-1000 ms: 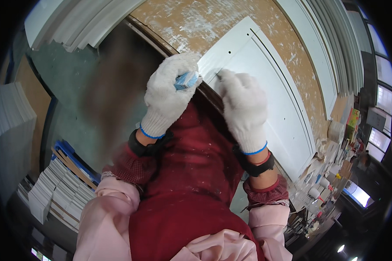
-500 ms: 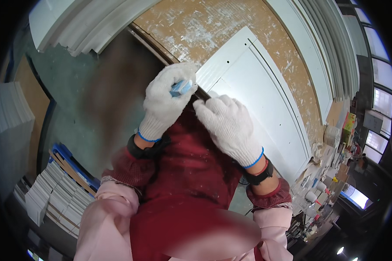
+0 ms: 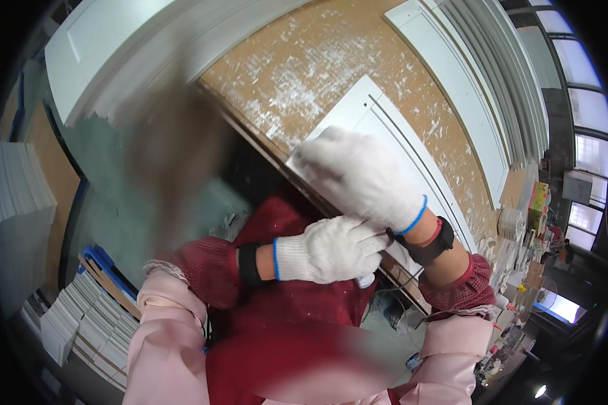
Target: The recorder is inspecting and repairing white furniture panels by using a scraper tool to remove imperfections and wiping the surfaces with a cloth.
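Observation:
My left hand [image 3: 338, 251], in a white knit glove, lies at the workbench's near edge, in front of my dark red apron. Its fingers are closed; the end of a small light-blue and white block [image 3: 365, 280] pokes out beneath them. Beyond it my right hand [image 3: 366, 177], gloved alike, is over a white panel [image 3: 412, 169] with grooved lines and small holes. Motion smears the right hand's fingers, so whether they hold anything is hidden. The right wrist passes just above the left fingertips. The panel lies on the brown, white-flecked workbench [image 3: 284, 67].
A white panel [image 3: 452, 88] and a stack of grey-white panels [image 3: 513, 101] lie along the far right. More white panels [image 3: 108, 47] stand at the upper left. Bottles and small items [image 3: 510, 300] crowd the right. Stacked boards [image 3: 88, 307] sit at the lower left.
My left hand has moved right and toward me with the block, its fingers now pointing right. My right hand has moved up and farther over the panel. The view has shifted slightly.

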Demonstrator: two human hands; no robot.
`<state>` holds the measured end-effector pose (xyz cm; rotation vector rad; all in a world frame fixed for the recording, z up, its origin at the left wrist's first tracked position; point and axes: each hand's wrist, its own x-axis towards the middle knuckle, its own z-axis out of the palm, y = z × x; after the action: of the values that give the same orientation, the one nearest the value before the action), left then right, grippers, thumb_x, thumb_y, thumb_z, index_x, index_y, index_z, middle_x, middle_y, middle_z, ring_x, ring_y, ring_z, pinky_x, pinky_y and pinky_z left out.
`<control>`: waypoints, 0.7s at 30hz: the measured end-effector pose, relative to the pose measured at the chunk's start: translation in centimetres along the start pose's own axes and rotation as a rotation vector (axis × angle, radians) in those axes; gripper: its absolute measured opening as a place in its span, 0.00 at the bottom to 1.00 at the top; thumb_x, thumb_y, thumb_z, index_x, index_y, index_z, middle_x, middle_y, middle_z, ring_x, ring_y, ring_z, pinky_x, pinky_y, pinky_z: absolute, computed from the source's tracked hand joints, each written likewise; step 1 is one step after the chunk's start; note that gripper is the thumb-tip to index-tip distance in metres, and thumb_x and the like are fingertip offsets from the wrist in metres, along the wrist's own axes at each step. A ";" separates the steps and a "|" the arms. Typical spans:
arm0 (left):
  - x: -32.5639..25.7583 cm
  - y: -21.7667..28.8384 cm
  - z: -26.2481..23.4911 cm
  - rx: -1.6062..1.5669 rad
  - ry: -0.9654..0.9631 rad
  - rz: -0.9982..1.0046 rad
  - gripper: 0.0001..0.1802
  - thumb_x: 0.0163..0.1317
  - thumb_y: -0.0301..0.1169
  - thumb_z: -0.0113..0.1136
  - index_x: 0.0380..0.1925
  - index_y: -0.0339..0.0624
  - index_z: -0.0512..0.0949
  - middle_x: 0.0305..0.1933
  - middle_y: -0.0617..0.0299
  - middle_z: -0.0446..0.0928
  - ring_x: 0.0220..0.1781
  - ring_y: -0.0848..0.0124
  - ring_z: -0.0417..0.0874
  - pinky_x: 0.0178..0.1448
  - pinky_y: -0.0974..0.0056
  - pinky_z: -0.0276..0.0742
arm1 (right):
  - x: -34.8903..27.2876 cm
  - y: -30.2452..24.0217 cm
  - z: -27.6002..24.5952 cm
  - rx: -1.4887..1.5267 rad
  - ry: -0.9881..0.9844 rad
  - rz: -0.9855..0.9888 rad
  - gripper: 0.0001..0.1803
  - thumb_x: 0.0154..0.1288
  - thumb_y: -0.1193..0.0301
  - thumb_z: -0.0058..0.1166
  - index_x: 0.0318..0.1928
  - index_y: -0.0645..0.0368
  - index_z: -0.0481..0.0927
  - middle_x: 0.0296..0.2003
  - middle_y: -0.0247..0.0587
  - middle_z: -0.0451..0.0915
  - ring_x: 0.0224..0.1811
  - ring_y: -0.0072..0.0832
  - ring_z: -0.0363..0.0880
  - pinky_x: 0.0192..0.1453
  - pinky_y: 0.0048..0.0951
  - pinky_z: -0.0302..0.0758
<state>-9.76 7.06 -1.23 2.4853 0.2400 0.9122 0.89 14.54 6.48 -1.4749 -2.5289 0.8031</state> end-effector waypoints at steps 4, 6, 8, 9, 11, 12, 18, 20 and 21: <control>0.6 -0.7 2.0 -0.019 -0.198 -0.228 0.08 0.50 0.41 0.61 0.23 0.52 0.81 0.32 0.63 0.81 0.34 0.66 0.85 0.37 0.56 0.81 | 1.2 0.1 1.0 -0.105 -0.086 -0.091 0.05 0.61 0.72 0.51 0.36 0.59 0.76 0.35 0.50 0.78 0.41 0.48 0.81 0.43 0.44 0.79; 0.9 -0.9 1.5 0.002 -0.165 -0.184 0.08 0.50 0.41 0.61 0.23 0.52 0.82 0.29 0.63 0.81 0.30 0.66 0.85 0.34 0.55 0.81 | 1.2 0.6 0.6 -0.149 -0.066 -0.160 0.06 0.60 0.72 0.52 0.35 0.60 0.76 0.35 0.49 0.78 0.40 0.46 0.83 0.41 0.42 0.81; 1.2 -0.5 0.9 -0.025 -0.193 -0.238 0.08 0.50 0.40 0.60 0.24 0.50 0.82 0.35 0.59 0.82 0.37 0.63 0.85 0.40 0.53 0.81 | 1.4 1.4 0.4 -0.155 -0.074 -0.067 0.07 0.61 0.71 0.52 0.39 0.57 0.76 0.36 0.49 0.77 0.41 0.46 0.81 0.42 0.43 0.79; 1.4 -0.9 1.0 -0.027 -0.198 -0.240 0.08 0.50 0.40 0.60 0.24 0.50 0.82 0.35 0.59 0.82 0.37 0.63 0.85 0.40 0.53 0.81 | 1.7 1.8 0.3 -0.164 -0.086 0.012 0.09 0.62 0.69 0.53 0.43 0.54 0.76 0.37 0.48 0.77 0.41 0.47 0.80 0.43 0.44 0.78; 1.7 -1.5 1.1 0.056 0.068 -0.078 0.08 0.49 0.37 0.60 0.24 0.46 0.81 0.46 0.53 0.81 0.48 0.57 0.82 0.52 0.51 0.79 | 2.9 2.3 -0.8 -0.229 -0.130 0.121 0.08 0.63 0.70 0.52 0.42 0.56 0.77 0.36 0.49 0.77 0.40 0.47 0.80 0.43 0.44 0.78; 1.7 -1.6 1.1 0.066 0.106 -0.053 0.10 0.42 0.36 0.60 0.22 0.41 0.79 0.52 0.50 0.78 0.55 0.53 0.77 0.61 0.48 0.74 | 3.0 2.8 -2.0 -0.248 -0.074 0.200 0.09 0.63 0.71 0.51 0.43 0.56 0.78 0.37 0.49 0.77 0.41 0.47 0.80 0.44 0.44 0.78; 2.6 -1.8 0.2 -0.078 0.102 -0.042 0.15 0.31 0.35 0.56 0.21 0.36 0.75 0.46 0.48 0.78 0.49 0.54 0.79 0.61 0.49 0.74 | 2.9 10.3 -5.3 -0.290 0.229 0.481 0.11 0.65 0.69 0.49 0.39 0.61 0.81 0.38 0.56 0.82 0.43 0.49 0.82 0.48 0.46 0.79; 2.7 -1.6 0.6 -0.044 0.116 -0.010 0.15 0.32 0.34 0.57 0.21 0.35 0.75 0.45 0.48 0.78 0.48 0.54 0.79 0.60 0.49 0.74 | 2.0 11.8 -6.1 -0.295 0.241 0.626 0.11 0.64 0.67 0.50 0.39 0.59 0.82 0.39 0.54 0.82 0.45 0.49 0.81 0.49 0.47 0.77; 2.7 -1.5 0.8 -0.034 0.119 -0.002 0.14 0.32 0.34 0.57 0.21 0.35 0.75 0.45 0.48 0.78 0.47 0.54 0.80 0.60 0.49 0.74 | 1.6 11.8 -6.1 -0.295 0.249 0.632 0.11 0.64 0.67 0.50 0.39 0.59 0.82 0.39 0.54 0.82 0.45 0.49 0.81 0.49 0.47 0.77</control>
<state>-7.22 8.94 -1.01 2.4029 0.2634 1.0558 11.36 22.80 5.65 -2.3540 -2.0661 0.2631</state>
